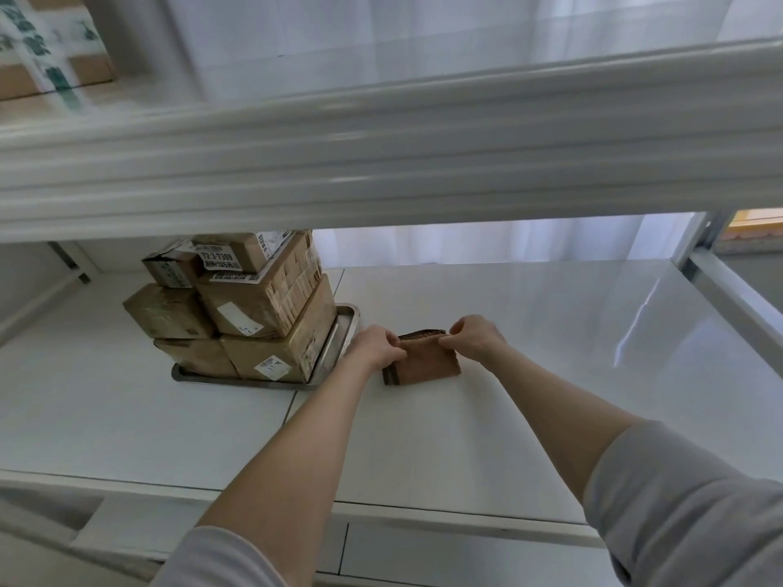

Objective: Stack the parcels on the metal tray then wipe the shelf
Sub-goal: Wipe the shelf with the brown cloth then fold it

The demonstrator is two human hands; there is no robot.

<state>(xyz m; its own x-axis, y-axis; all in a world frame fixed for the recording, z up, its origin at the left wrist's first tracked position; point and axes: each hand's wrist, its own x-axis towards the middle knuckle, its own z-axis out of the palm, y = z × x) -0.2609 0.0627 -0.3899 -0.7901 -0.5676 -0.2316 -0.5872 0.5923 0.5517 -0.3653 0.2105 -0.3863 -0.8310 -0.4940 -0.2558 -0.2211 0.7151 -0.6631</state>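
Several brown cardboard parcels [254, 302] stand stacked in layers on a metal tray [339, 345] at the left of the white shelf [529, 353]. Just right of the tray, a folded brown cloth [423, 362] with a dark stripe lies on the shelf. My left hand [377, 343] pinches the cloth's upper left edge. My right hand [474, 334] pinches its upper right edge. Both forearms reach in from the bottom of the view.
The blurred front beam of the upper shelf [381, 163] hangs low over the work area. A taped cardboard box [46, 44] sits on that upper shelf at the top left. A metal upright [703, 235] stands at the right. A white curtain hangs behind.
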